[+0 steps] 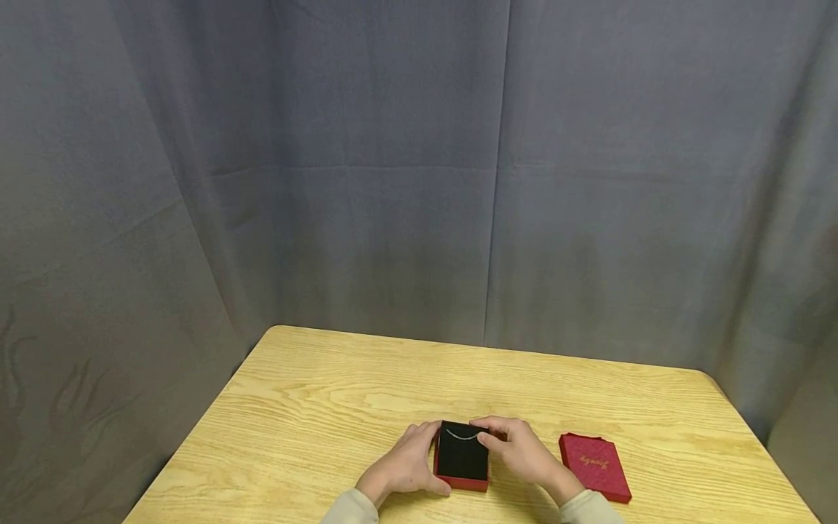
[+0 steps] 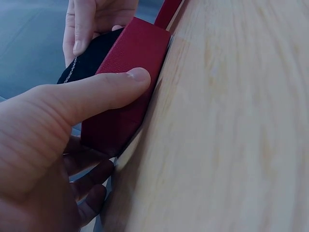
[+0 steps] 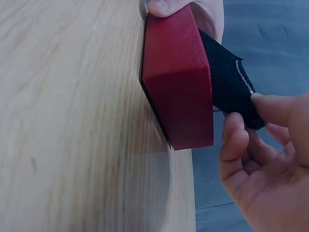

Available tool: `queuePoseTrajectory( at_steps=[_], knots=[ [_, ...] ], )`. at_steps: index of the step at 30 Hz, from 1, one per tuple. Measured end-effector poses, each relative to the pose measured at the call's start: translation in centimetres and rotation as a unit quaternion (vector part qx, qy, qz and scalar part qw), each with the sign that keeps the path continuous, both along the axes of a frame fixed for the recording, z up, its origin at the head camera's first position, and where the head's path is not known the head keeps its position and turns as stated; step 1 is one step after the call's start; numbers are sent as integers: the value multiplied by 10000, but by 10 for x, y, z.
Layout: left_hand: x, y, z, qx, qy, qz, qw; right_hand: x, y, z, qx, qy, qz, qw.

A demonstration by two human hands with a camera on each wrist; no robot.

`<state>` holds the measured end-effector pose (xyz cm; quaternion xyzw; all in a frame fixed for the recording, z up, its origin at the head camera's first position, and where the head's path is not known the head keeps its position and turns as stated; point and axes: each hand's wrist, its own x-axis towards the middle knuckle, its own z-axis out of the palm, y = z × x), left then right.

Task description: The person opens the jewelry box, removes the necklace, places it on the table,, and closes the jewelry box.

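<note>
A small red jewelry box (image 1: 462, 484) stands on the table, and my left hand (image 1: 409, 462) grips it from the left. In the left wrist view the thumb (image 2: 108, 92) lies along the box's red wall, with the other fingers around its side. A black padded insert (image 1: 461, 460) carries a thin silver chain (image 3: 244, 77) across its face. At the insert's far right corner, my right hand (image 1: 524, 453) pinches it between thumb and fingers beside the chain. The right wrist view shows the insert tilted, its pinched end raised out of the box.
To the right of the hands lies a red box lid (image 1: 596, 467) with gold lettering. The wooden table (image 1: 314, 407) has rounded far corners. Grey curtains (image 1: 393, 218) hang behind it and at both sides.
</note>
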<state>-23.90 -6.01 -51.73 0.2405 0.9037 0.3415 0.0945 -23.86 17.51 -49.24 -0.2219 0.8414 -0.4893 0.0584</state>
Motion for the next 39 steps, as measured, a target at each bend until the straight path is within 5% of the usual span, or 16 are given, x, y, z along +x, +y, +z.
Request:
queuePoseTrajectory(
  at_steps=[23,39],
  knots=[
    [0,0,-1,-57,247,-84,9996,5,1,11,-191,-287,-119,9993],
    [2,1,1,-73,170,-156,9997,2,0,9,-34,-30,-294,9996]
  ],
)
